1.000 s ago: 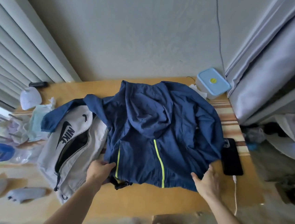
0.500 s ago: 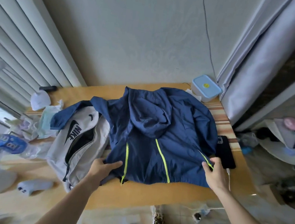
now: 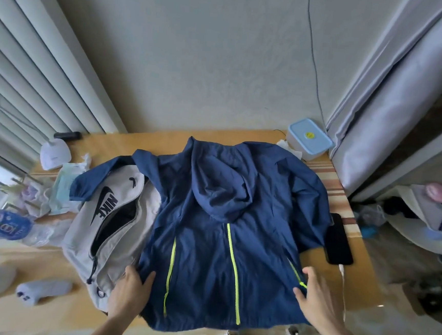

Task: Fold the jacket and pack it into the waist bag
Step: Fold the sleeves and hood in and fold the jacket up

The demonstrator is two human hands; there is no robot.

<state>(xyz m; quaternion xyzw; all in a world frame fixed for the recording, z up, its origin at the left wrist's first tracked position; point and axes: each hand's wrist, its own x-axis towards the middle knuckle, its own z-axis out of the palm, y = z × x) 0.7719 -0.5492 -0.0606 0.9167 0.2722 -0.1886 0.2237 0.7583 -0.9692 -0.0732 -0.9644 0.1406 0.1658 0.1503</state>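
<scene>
A navy hooded jacket [image 3: 221,247] with neon yellow zips lies front up on the wooden table [image 3: 359,283], hood folded down over its chest. Its hem hangs over the table's near edge. The left sleeve drapes across the top of the grey Nike waist bag [image 3: 79,245], which lies to the jacket's left with its main zip open. My left hand [image 3: 128,293] grips the jacket's lower left edge, thumb on top, beside the bag. My right hand [image 3: 317,301] rests flat on the lower right side by the pocket zip, fingers spread.
A black phone [image 3: 339,239] on a white cable lies right of the jacket. A blue-lidded box [image 3: 309,137] stands at the back right by the curtain [image 3: 380,101]. At the left are a white lamp base [image 3: 55,153], tissues, a water bottle [image 3: 6,226] and a small white device [image 3: 41,288].
The jacket has been drawn toward me and spread flatter, so its hem now overhangs the near edge. Both hands came nearer with it; the right one shifted onto the pocket zip.
</scene>
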